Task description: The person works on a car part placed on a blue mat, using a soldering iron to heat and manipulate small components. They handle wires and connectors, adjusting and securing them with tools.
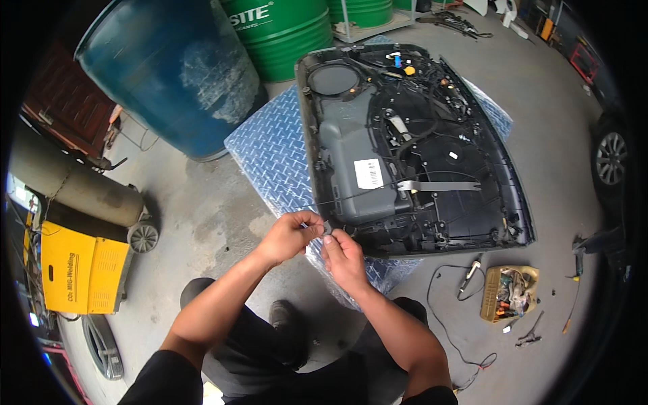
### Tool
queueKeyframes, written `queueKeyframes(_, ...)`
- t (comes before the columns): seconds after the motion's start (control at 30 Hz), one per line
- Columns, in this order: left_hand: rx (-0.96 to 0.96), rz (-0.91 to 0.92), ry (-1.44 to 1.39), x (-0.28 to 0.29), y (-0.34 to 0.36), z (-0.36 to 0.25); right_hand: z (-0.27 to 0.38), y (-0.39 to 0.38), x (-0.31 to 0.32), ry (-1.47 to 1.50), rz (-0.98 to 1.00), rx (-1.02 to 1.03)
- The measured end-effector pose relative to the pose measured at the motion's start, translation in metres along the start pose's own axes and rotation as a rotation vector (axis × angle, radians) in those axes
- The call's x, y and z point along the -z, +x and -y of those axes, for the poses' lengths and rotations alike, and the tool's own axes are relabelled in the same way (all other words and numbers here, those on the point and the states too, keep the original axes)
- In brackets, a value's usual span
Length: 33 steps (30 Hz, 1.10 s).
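A black and grey car door panel (351, 138) lies inner side up on a blue chequered, plastic-wrapped board (266, 145). Just off its near left corner, my left hand (291, 236) and my right hand (345, 260) meet, fingertips pinched on a small grey piece (327, 228). The fingers hide most of that piece, and its kind cannot be made out. A thin dark cable (341, 198) runs from near my left hand across the panel. Resting on the panel is a flat silver pry tool (442, 186) with forked ends, touched by neither hand.
Blue (175, 74) and green drums (283, 40) stand beyond the board. At left are a yellow welding machine (84, 270) and a gas cylinder (88, 179). On the right floor lie a tool basket (493, 297), a corded tool (469, 278) and pliers (530, 335). A car wheel (611, 158) is farther right.
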<state>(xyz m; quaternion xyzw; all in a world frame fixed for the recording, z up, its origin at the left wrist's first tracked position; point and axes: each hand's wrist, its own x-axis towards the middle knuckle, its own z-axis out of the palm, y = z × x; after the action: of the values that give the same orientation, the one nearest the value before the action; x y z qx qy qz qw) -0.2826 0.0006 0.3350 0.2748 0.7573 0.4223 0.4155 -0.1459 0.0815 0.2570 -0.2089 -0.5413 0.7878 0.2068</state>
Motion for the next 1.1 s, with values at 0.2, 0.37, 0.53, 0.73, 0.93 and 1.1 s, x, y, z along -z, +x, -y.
queueKeyframes(0.2,-0.338,0.165,0.386,-0.009,0.077,0.033,0.005,-0.035,0.059,-0.716,-0.287,0.284)
queueKeyframes(0.37,-0.333,0.292,0.627,-0.025,0.116,0.041,0.032,-0.035,0.062,-0.887,-0.433,0.312)
queueKeyframes(0.53,-0.333,0.36,0.575,-0.02,0.135,0.053,0.007,-0.015,0.075,-1.014,-0.47,0.303)
queueKeyframes(0.73,-0.339,0.375,0.555,-0.024,0.12,0.048,-0.008,-0.003,0.068,-1.129,-0.412,0.323)
queueKeyframes(0.93,-0.363,0.359,0.609,-0.026,0.118,0.048,-0.016,0.002,0.07,-1.153,-0.37,0.299)
queueKeyframes(1.1,-0.119,0.462,0.51,-0.024,0.112,0.029,-0.015,0.003,0.068,-1.191,-0.343,0.275)
